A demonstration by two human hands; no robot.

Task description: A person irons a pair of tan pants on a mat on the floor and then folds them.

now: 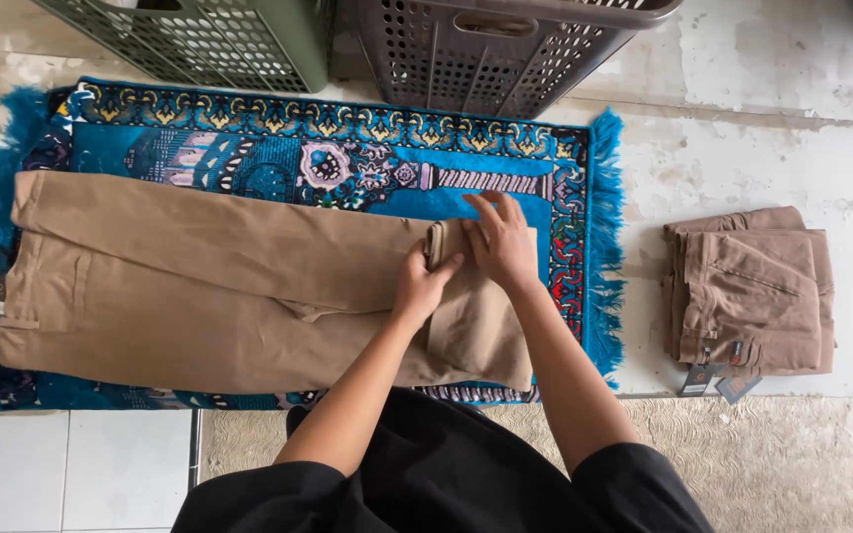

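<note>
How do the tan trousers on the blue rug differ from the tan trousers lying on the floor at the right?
The trousers on the rug lie spread long, both hands on their leg end; the folded trousers form a compact stack, untouched. The first rest on the blue rug, the second on bare floor. Both are tan.

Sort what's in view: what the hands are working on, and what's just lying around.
In hand:
- tan trousers spread flat
- left hand pinching the leg hem
- right hand pressing beside it
- blue patterned rug beneath

Lying about:
- folded tan trousers with tags, on the floor
- green basket
- grey basket
</note>
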